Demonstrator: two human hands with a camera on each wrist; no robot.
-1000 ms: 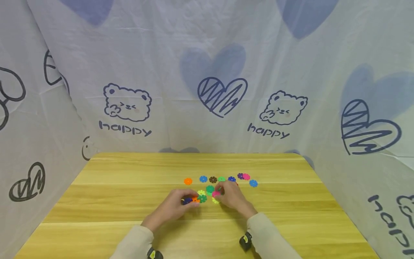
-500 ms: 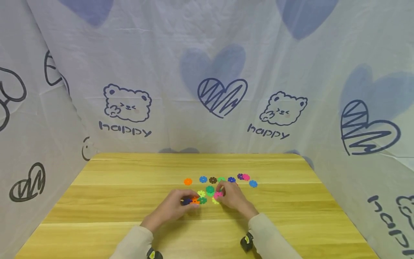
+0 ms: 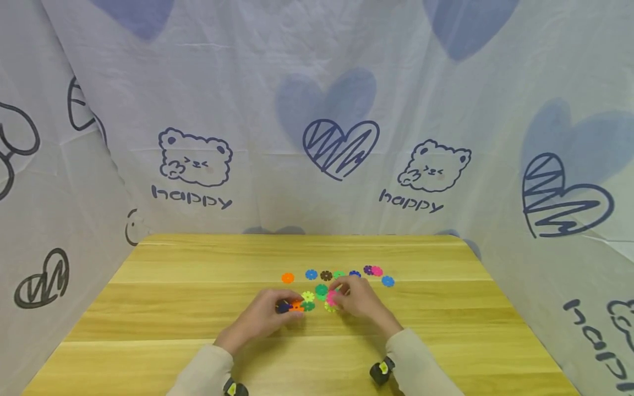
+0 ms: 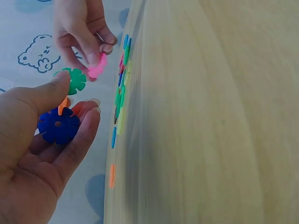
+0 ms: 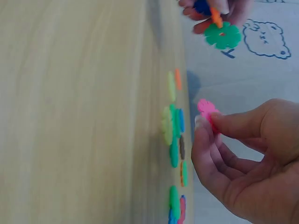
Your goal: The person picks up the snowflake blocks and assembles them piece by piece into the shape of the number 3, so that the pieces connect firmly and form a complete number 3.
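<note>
My left hand (image 3: 263, 314) grips a joined piece made of notched plastic discs (snowflake building discs). In the left wrist view a dark blue disc (image 4: 57, 130) lies against the fingers, an orange disc (image 4: 62, 106) is slotted edge-on beside it, and a green disc (image 4: 77, 81) sticks out past the thumb. Between thumb and fingertips, my right hand (image 3: 360, 298) pinches a single pink disc (image 5: 205, 108). A short gap separates the pink disc from the green one. Both hands are held above the table, facing each other.
Loose discs lie flat on the wooden table (image 3: 198, 324) beyond and below the hands: an orange disc (image 3: 288, 278), a brown disc (image 3: 326, 275), a light blue disc (image 3: 388, 281) and several others. A patterned cloth (image 3: 277, 181) hangs behind the table.
The pink disc has turned in the right fingers and shows a different tilt. My left hand with its joined discs has shifted slightly left; the loose discs lie as before.
</note>
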